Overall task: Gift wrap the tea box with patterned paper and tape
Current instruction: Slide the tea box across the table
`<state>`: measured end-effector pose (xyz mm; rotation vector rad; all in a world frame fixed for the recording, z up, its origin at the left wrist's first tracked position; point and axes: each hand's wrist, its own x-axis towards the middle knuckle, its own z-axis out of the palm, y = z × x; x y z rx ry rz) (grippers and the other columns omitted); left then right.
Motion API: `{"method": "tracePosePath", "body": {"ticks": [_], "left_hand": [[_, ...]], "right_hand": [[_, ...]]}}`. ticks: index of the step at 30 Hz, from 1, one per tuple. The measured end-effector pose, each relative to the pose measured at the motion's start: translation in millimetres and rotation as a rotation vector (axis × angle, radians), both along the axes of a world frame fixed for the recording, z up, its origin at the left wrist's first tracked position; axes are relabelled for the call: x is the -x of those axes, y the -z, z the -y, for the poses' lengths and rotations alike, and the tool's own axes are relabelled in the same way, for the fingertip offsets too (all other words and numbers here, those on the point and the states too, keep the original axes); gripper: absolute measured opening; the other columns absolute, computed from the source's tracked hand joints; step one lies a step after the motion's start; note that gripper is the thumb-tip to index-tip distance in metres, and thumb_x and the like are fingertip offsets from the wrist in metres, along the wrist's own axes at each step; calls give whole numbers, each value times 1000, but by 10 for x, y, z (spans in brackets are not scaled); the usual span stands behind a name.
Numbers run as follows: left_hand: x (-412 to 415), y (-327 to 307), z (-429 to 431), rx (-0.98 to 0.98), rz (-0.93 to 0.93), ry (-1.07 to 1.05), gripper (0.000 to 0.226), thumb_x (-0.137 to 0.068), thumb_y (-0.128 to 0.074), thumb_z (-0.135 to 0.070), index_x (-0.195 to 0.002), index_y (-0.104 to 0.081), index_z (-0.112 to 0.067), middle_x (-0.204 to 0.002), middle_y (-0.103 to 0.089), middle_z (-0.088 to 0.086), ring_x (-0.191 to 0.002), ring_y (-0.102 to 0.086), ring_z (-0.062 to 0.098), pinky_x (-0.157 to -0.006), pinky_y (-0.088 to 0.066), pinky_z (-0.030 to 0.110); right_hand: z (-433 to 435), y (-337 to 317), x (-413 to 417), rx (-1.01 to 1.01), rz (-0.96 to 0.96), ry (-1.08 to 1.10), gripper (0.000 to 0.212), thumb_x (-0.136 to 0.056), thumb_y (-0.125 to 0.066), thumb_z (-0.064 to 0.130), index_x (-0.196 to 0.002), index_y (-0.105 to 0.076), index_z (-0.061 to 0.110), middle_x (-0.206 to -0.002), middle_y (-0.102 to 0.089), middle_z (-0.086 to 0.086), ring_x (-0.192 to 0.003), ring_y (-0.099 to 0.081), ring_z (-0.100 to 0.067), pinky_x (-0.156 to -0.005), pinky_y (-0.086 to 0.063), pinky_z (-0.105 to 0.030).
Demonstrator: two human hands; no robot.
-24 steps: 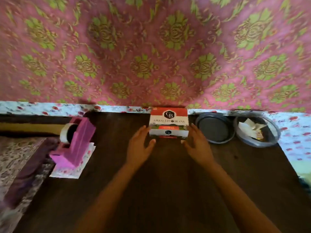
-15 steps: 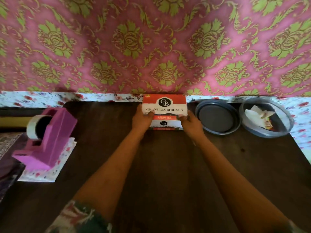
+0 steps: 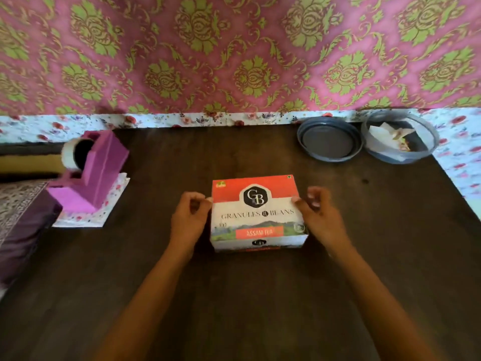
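The tea box (image 3: 256, 212), red and white with "Assam Tea" printed on it, lies flat on the dark wooden table (image 3: 234, 295) near its middle. My left hand (image 3: 190, 220) holds the box's left side, fingers curled, thumb at the top edge. My right hand (image 3: 318, 217) holds the right side the same way, thumb on the lid. A pink tape dispenser (image 3: 91, 175) with a tape roll stands at the left on a small sheet of white floral paper (image 3: 104, 214).
At the back right stand a grey round dish (image 3: 329, 142) and a clear bowl (image 3: 400, 142) holding paper scraps. A yellowish roll (image 3: 26, 162) and purple patterned cloth (image 3: 23, 225) lie at the left edge. Pink-and-green fabric hangs behind the table.
Both hands reached the box at the table's far edge, took hold of it and drew it toward me to the middle of the table.
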<state>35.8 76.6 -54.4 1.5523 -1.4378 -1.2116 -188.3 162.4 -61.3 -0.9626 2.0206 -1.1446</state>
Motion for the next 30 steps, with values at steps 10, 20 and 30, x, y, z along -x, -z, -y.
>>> {"method": "tracePosePath", "body": {"ticks": [10, 20, 30], "left_hand": [[-63, 212, -440, -32, -238, 334, 36, -91, -55, -24, -125, -45, -33, -98, -68, -5, -83, -67, 10, -66, -53, 24], [-449, 161, -1599, 59, -244, 257, 27, -94, -52, -16, -121, -54, -15, -106, -65, 8, -73, -62, 11, -57, -48, 22], [-803, 305, -2284, 325, -31, 408, 53, -89, -58, -32, -139, -41, -23, -134, -47, 1, -110, -54, 16, -86, -47, 25]], "right_hand": [[-487, 320, -233, 210, 245, -273, 25, -98, -43, 28, -123, -41, 29, -109, -63, 6, -92, -65, -8, -77, -54, -21], [-1424, 359, -693, 246, 172, -157, 27, -95, -48, 31, -115, -55, 14, -106, -67, -8, -93, -66, -23, -88, -53, -44], [-2157, 309, -1033, 236, -902, -390, 58, -94, -41, 50, -145, -28, 26, -154, -26, -1, -142, -22, -22, -113, -20, -34]]}}
